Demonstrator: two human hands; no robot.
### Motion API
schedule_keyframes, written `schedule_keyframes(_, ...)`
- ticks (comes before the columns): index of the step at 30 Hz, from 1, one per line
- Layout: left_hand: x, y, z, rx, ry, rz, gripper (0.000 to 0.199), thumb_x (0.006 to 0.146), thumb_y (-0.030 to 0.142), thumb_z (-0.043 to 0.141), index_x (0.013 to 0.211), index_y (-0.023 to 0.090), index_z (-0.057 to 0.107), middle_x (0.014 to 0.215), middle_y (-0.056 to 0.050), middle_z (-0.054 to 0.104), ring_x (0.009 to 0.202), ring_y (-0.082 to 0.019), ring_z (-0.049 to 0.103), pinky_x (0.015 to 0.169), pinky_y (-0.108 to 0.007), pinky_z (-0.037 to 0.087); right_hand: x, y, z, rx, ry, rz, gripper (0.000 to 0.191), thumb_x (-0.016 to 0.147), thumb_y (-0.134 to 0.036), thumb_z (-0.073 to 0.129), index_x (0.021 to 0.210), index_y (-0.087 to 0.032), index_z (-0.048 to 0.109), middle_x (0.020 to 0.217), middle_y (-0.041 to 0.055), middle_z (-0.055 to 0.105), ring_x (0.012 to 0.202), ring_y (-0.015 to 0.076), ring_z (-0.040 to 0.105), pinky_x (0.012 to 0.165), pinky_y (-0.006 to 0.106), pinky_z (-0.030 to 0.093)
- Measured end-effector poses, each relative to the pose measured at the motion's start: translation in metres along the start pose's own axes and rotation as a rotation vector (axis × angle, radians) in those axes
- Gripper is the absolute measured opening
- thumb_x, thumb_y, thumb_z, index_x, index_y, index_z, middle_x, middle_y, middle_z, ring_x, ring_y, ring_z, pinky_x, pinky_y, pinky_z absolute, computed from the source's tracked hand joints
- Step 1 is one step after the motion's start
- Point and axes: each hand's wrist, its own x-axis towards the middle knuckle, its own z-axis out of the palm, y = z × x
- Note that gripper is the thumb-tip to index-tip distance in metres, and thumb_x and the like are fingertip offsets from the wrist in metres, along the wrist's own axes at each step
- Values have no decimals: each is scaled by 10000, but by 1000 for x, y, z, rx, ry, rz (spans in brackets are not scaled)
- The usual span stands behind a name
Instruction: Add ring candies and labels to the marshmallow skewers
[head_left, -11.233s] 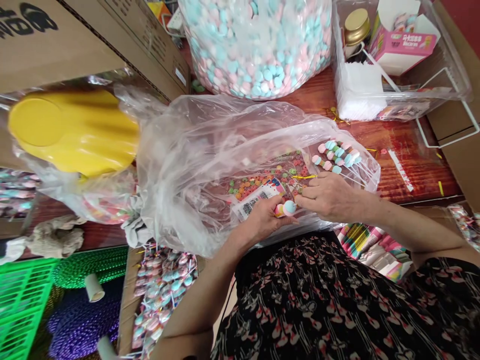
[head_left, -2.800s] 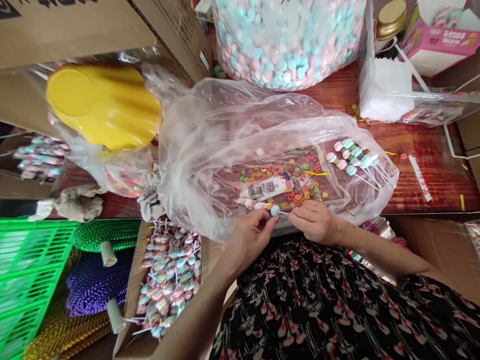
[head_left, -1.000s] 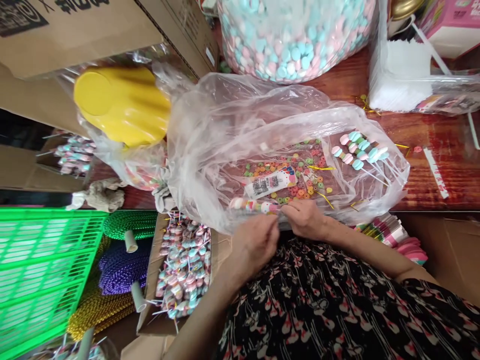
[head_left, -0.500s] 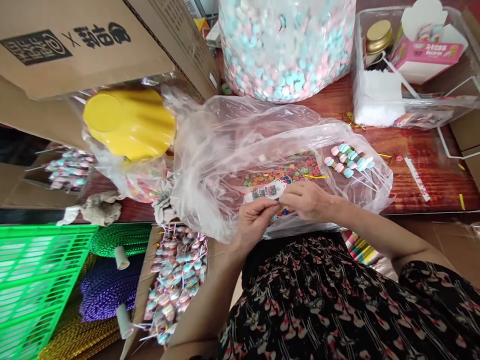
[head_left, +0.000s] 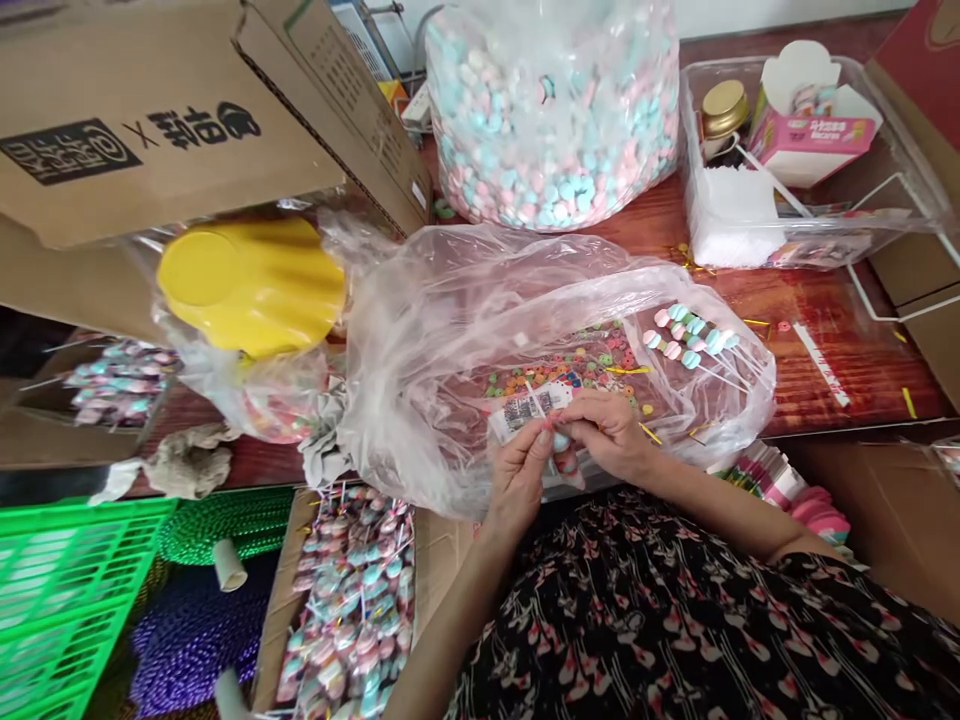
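Note:
My left hand [head_left: 523, 468] and my right hand [head_left: 609, 432] meet above a clear plastic bag, fingers pinched together. Between them is a candy skewer [head_left: 568, 464] with pink and blue pieces, seemingly in a clear wrapper; its white stick pokes up past my fingertips. Both hands close on its stick end, though the fingers hide the exact grip. Just behind them lies a printed white packet [head_left: 517, 408]. Small coloured candy rings [head_left: 559, 368] are scattered beyond it. Several unwrapped candy skewers [head_left: 690, 335] lie to the right on the plastic bag [head_left: 420, 330].
A big bag of pink and blue candies [head_left: 555, 150] stands at the back. Right of it is a clear bin [head_left: 825, 240]. A yellow bowl [head_left: 251, 285] sits upturned at left. Below are a carton of wrapped skewers [head_left: 360, 600] and a green crate [head_left: 67, 610].
A candy skewer now shows between my hands, its candies hanging below and its stick pointing up. Both hands appear slightly lower. The camera view has shifted, showing more of the back.

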Motion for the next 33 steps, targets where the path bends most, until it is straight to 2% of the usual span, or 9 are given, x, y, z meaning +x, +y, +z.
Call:
schedule_keyframes(8, -4, -6, 7, -38, 12, -13, 477, 913, 593, 513, 1109, 193, 686, 871, -73, 707, 932, -229, 670, 777, -331, 563, -11, 2, 19, -181, 275, -147, 170, 940, -218, 532, 908, -200, 698, 800, 41, 621, 737, 145, 584, 669, 292, 506)
schedule_keyframes(11, -2, -11, 8, -53, -28, -46, 472, 905, 600, 520, 1083, 192, 677, 829, -56, 687, 844, -210, 659, 713, -309, 554, -11, 4, 23, -249, 324, -213, 185, 930, -199, 520, 865, -199, 693, 768, 46, 620, 721, 159, 574, 671, 321, 503)
schedule_keyframes(15, 4, -16, 10, -69, -11, -140, 423, 907, 610, 494, 996, 222, 637, 716, 1, 608, 606, -138, 546, 550, -270, 492, -6, 7, 18, -278, 247, -187, 214, 951, -217, 490, 906, -204, 700, 812, 52, 629, 762, 166, 592, 724, 342, 527)
schedule_keyframes(19, 14, -14, 4, -317, 0, -256, 329, 854, 548, 601, 912, 224, 595, 685, 22, 565, 515, -101, 463, 466, -245, 409, 5, 7, -7, -339, 30, -276, 282, 969, -221, 487, 1167, -273, 680, 1160, 81, 632, 1031, 194, 607, 891, 371, 525)
schedule_keyframes(21, 16, -10, -3, -365, -109, -313, 341, 823, 544, 641, 837, 208, 587, 628, 19, 554, 467, -95, 455, 413, -226, 340, 9, 7, -24, -478, -215, -416, 319, 937, -239, 568, 1214, -365, 659, 1292, 31, 619, 1217, 237, 545, 1011, 423, 462)
schedule_keyframes(24, 20, -3, -15, -332, -400, -427, 391, 794, 551, 675, 722, 177, 587, 551, 2, 539, 403, -100, 453, 364, -221, 300, 10, 6, -42, -569, -485, -487, 363, 925, -186, 579, 1222, -387, 638, 1267, -26, 658, 1329, 225, 472, 989, 379, 453)
schedule_keyframes(26, 24, 0, -20, -292, -599, -519, 408, 777, 553, 694, 705, 164, 594, 559, -3, 536, 399, -94, 445, 369, -227, 338, 9, 7, -47, -613, -535, -494, 319, 945, -184, 551, 1199, -356, 637, 1181, -22, 690, 1256, 197, 521, 956, 364, 441)
schedule_keyframes(29, 31, 2, -23, -268, -743, -578, 436, 755, 578, 706, 730, 160, 582, 636, -9, 555, 395, -65, 400, 390, -234, 364, 3, 7, -48, -719, -540, -550, 184, 946, -202, 534, 1042, -295, 662, 926, -12, 693, 1042, 179, 574, 958, 405, 384)
schedule_keyframes(33, 38, 8, -24, 43, -877, -378, 403, 865, 564, 579, 821, 167, 629, 684, -33, 591, 472, -99, 464, 453, -238, 389, -7, 6, -42, -841, -504, -463, 168, 937, -211, 503, 835, -220, 636, 798, 15, 640, 952, 199, 537, 916, 433, 343)
